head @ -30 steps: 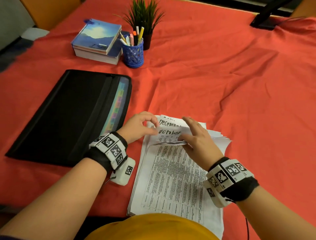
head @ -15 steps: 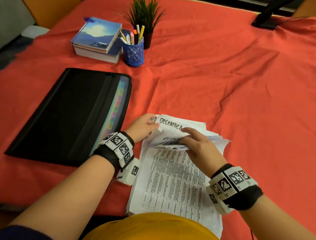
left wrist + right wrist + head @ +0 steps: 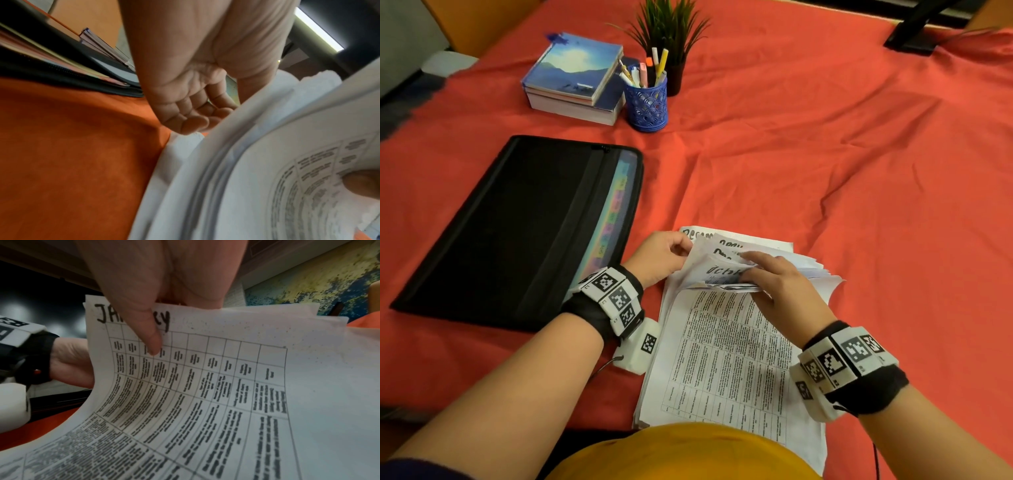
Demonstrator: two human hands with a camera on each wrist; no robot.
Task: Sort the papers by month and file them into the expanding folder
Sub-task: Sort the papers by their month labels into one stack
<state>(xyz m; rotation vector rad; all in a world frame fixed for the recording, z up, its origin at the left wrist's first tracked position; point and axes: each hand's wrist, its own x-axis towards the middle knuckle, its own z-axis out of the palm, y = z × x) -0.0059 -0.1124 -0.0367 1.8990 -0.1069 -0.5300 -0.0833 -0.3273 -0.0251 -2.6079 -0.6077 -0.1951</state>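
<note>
nearest, a yellow garment at the bottom edge of the head view, overlapping the near end of the stack of papers. stack lying on the red tablecloth, top full sheet printed with a table of small text. right hand at the far end of the stack, top ends of several sheets bent back toward the person and pinched between thumb below and fingers above. from the right wrist camera, right thumb pressed on a gridded sheet headed in black marker, middle letters covered by the thumb, "ja" and "y" readable. handwritten headings on the fanned sheet ends in the head view: one beginning "octo", others beginning "dec". left hand at the left edge of those lifted sheets, fingers curled, thumb and fingertips against the paper edge; from the left wrist camera, fingertips meeting the edges of the sheets, actual grip not clear. black bands with square coded markers on both wrists.

just left of the stack, the black expanding folder flat on the cloth, coloured index tabs showing along its right side, apart from the papers.

farther back, a blue pen cup holding markers, two stacked books touching its left side, a small potted plant just behind the cup. at the far right corner, a dark stand.
</note>
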